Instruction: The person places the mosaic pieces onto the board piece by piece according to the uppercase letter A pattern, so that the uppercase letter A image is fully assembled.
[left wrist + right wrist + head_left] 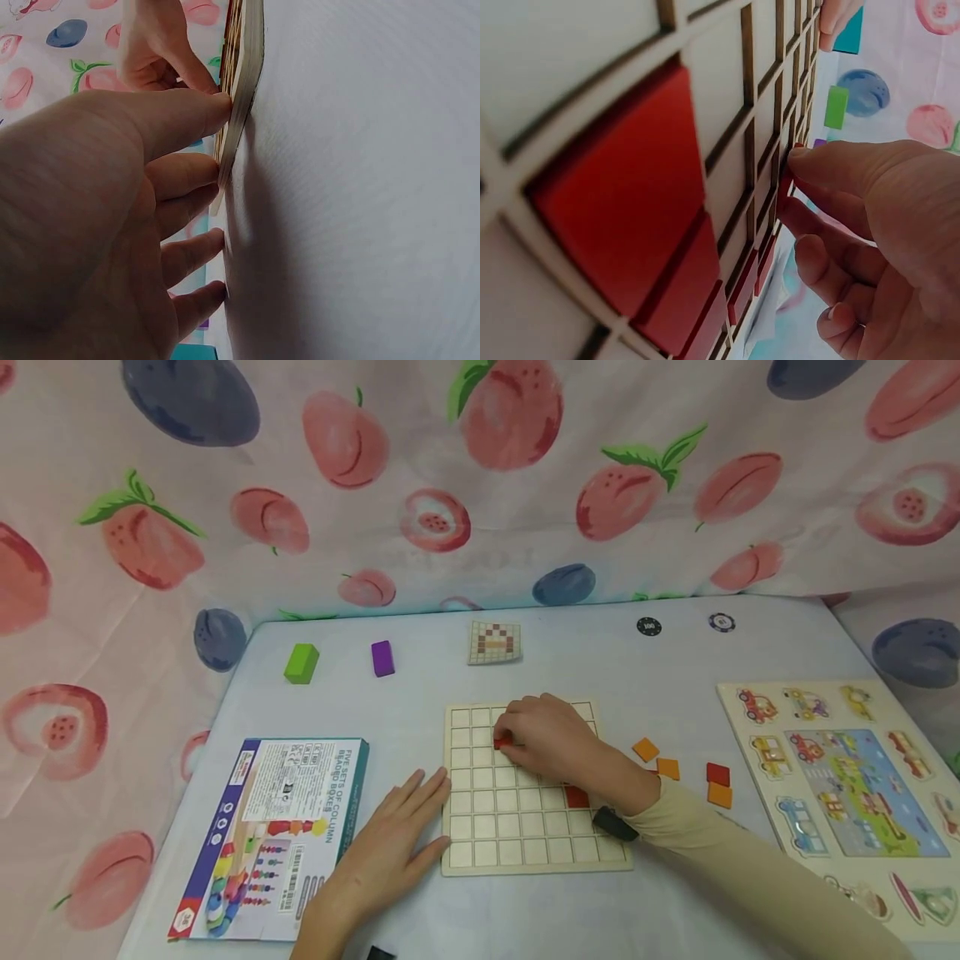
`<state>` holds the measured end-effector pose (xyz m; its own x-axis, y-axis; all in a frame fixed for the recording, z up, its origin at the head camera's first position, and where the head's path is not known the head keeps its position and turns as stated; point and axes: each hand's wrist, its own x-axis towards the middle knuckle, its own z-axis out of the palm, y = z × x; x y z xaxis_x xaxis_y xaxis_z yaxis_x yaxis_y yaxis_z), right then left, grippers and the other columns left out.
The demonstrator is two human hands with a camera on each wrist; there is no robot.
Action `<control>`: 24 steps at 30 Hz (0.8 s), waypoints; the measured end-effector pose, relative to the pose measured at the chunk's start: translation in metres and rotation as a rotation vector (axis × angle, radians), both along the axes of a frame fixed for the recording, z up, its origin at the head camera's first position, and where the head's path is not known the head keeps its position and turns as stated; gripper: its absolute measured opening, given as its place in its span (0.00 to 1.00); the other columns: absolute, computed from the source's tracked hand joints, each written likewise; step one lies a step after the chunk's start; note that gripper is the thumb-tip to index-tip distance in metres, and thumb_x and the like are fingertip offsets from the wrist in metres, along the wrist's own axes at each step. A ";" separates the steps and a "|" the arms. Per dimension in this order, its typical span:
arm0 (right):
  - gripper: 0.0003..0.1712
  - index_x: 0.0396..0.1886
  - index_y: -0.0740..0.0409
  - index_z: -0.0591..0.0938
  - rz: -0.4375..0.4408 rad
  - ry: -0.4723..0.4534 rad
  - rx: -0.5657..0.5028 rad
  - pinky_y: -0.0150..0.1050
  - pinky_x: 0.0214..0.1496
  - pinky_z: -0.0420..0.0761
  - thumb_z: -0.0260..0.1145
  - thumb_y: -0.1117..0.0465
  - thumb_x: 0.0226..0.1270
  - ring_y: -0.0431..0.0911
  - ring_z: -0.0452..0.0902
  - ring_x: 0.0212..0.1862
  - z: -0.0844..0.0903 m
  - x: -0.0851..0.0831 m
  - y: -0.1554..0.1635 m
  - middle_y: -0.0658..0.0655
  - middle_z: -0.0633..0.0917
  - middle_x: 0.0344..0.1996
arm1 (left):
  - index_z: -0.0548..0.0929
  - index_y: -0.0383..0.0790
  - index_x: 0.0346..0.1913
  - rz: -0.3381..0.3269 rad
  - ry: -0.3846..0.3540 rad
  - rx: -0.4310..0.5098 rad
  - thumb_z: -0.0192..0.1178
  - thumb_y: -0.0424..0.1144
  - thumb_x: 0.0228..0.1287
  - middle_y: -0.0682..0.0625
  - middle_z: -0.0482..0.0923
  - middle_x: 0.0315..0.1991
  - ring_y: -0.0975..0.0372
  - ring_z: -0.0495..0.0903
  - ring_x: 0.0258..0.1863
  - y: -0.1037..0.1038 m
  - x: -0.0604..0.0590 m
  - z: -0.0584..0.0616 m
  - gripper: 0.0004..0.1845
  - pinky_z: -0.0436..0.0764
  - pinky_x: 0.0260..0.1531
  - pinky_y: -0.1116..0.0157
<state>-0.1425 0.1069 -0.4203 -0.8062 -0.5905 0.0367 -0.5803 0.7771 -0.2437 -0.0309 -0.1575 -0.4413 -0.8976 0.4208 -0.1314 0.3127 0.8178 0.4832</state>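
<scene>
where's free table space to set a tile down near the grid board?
Bare patches: between the grid board and the pattern card; in front of the board, between the two arms. Crowded: right of the board, where loose tiles lie beside the vehicle puzzle; left, the left hand against the board and the box.

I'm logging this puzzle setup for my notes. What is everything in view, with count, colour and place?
grid board: 1, pale wood, table centre
red tiles: several, in the board; one pinched at
loose tiles: 4, three orange and one red, right of the board
pattern card: 1, behind the board
blocks: green, purple, far left
chips: 2, far right
box: 1, left
vehicle puzzle: 1, right
left hand: flat against the board's left edge
right hand: fingers pinch a red tile
</scene>
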 end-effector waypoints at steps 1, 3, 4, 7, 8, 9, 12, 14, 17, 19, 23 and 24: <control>0.08 0.46 0.47 0.93 -0.006 0.000 0.006 0.45 0.54 0.86 0.76 0.56 0.69 0.46 0.86 0.45 0.000 -0.001 -0.001 0.49 0.92 0.43 | 0.67 0.47 0.83 0.001 0.000 -0.001 0.66 0.48 0.75 0.57 0.58 0.86 0.52 0.53 0.88 0.000 0.000 0.000 0.38 0.58 0.86 0.44; 0.09 0.47 0.46 0.93 -0.023 0.005 0.023 0.45 0.54 0.87 0.76 0.55 0.70 0.46 0.86 0.47 -0.001 -0.001 -0.002 0.49 0.92 0.44 | 0.67 0.47 0.83 0.003 -0.002 -0.003 0.66 0.48 0.75 0.57 0.58 0.86 0.52 0.53 0.88 0.000 0.000 0.000 0.38 0.58 0.86 0.44; 0.09 0.48 0.46 0.93 -0.032 0.005 0.030 0.45 0.55 0.88 0.76 0.54 0.70 0.46 0.86 0.48 -0.001 -0.001 -0.002 0.49 0.92 0.45 | 0.67 0.47 0.83 0.003 -0.003 -0.003 0.66 0.48 0.75 0.57 0.58 0.86 0.52 0.53 0.88 0.000 0.000 0.000 0.37 0.58 0.87 0.44; 0.11 0.50 0.46 0.93 -0.040 0.004 0.045 0.45 0.54 0.89 0.75 0.53 0.72 0.47 0.86 0.50 -0.001 -0.001 -0.001 0.49 0.91 0.47 | 0.67 0.47 0.82 0.003 -0.005 0.000 0.66 0.48 0.75 0.57 0.58 0.86 0.52 0.53 0.88 0.000 0.000 0.000 0.37 0.58 0.87 0.44; 0.11 0.51 0.46 0.93 -0.035 -0.002 0.046 0.45 0.54 0.89 0.74 0.53 0.72 0.47 0.86 0.50 -0.001 0.000 0.000 0.50 0.91 0.48 | 0.67 0.46 0.82 0.003 -0.006 0.000 0.66 0.48 0.76 0.57 0.58 0.86 0.52 0.53 0.88 0.000 0.000 0.001 0.37 0.58 0.87 0.44; 0.12 0.53 0.47 0.93 -0.026 -0.010 0.043 0.46 0.54 0.89 0.74 0.53 0.73 0.48 0.86 0.52 -0.001 0.000 0.001 0.51 0.90 0.49 | 0.67 0.46 0.83 0.003 -0.008 0.000 0.66 0.48 0.76 0.57 0.58 0.86 0.52 0.53 0.88 0.000 0.000 0.001 0.37 0.58 0.87 0.44; 0.16 0.58 0.48 0.91 0.014 -0.047 0.015 0.48 0.60 0.89 0.71 0.55 0.74 0.50 0.86 0.56 0.000 0.002 0.007 0.52 0.90 0.55 | 0.67 0.46 0.83 0.005 -0.008 -0.003 0.66 0.48 0.76 0.57 0.58 0.86 0.52 0.53 0.88 0.000 0.000 0.001 0.37 0.58 0.87 0.45; 0.19 0.62 0.48 0.89 0.043 -0.061 -0.004 0.49 0.62 0.88 0.70 0.56 0.75 0.51 0.85 0.59 -0.001 0.004 0.014 0.52 0.90 0.59 | 0.67 0.46 0.83 0.004 -0.012 -0.003 0.66 0.48 0.76 0.57 0.58 0.86 0.52 0.53 0.88 0.000 0.000 0.001 0.37 0.58 0.87 0.45; 0.21 0.65 0.47 0.87 0.062 -0.083 -0.027 0.51 0.65 0.85 0.69 0.55 0.74 0.51 0.83 0.62 -0.002 0.012 0.026 0.51 0.88 0.64 | 0.67 0.46 0.82 0.002 -0.013 0.001 0.66 0.47 0.75 0.57 0.59 0.86 0.52 0.53 0.88 0.000 0.000 0.001 0.37 0.58 0.86 0.44; 0.21 0.64 0.47 0.87 0.059 -0.083 -0.043 0.52 0.67 0.84 0.70 0.54 0.74 0.52 0.83 0.64 -0.001 0.019 0.037 0.52 0.87 0.66 | 0.67 0.46 0.82 0.001 -0.016 0.004 0.66 0.47 0.75 0.56 0.59 0.86 0.51 0.53 0.88 0.000 0.000 0.001 0.37 0.58 0.86 0.44; 0.16 0.57 0.46 0.88 -0.009 -0.080 -0.058 0.56 0.68 0.83 0.72 0.56 0.71 0.52 0.81 0.67 0.003 0.040 0.063 0.51 0.86 0.64 | 0.67 0.46 0.82 0.003 -0.010 0.004 0.67 0.47 0.75 0.56 0.59 0.86 0.51 0.54 0.88 0.001 0.001 0.001 0.38 0.58 0.86 0.44; 0.15 0.55 0.46 0.89 -0.035 -0.072 -0.053 0.56 0.67 0.84 0.72 0.57 0.70 0.52 0.82 0.66 0.004 0.046 0.070 0.51 0.87 0.62 | 0.67 0.46 0.82 0.002 -0.010 0.002 0.67 0.47 0.75 0.56 0.59 0.86 0.51 0.54 0.88 0.001 0.001 0.001 0.38 0.58 0.86 0.44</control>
<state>-0.0964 0.1771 -0.4165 -0.8281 -0.5606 0.0088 -0.5325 0.7814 -0.3253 -0.0302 -0.1566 -0.4400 -0.8972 0.4190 -0.1399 0.3056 0.8175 0.4882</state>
